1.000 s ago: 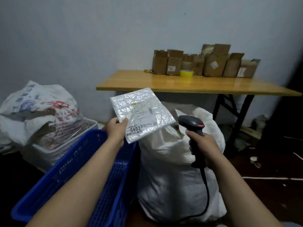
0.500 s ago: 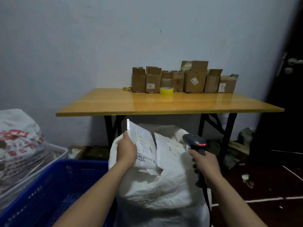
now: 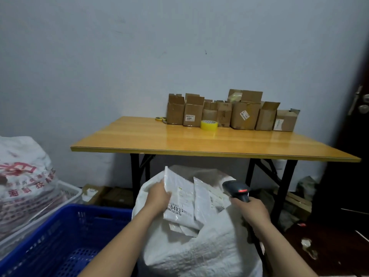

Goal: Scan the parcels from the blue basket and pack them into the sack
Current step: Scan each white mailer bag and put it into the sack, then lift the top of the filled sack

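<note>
My left hand (image 3: 158,196) grips a flat white parcel (image 3: 179,198) with a label reading 6403, holding it upright in the mouth of the white woven sack (image 3: 199,254). Another white parcel (image 3: 209,200) stands in the sack just right of it, with more below. My right hand (image 3: 252,213) holds a black barcode scanner (image 3: 236,190) by its handle at the sack's right rim; a red light shows on the scanner's head. The blue basket (image 3: 60,242) sits at the lower left, beside the sack.
A wooden folding table (image 3: 199,140) stands behind the sack, carrying several cardboard boxes (image 3: 245,114), a yellow tape roll (image 3: 208,124) and scissors (image 3: 160,119). A printed white bag (image 3: 24,172) lies in a white crate (image 3: 65,194) at left. A dark door (image 3: 357,136) is at right.
My left hand carried the 6403 parcel from in front of the scanner over to the sack and lowered it into the opening. The view swung right and up.
</note>
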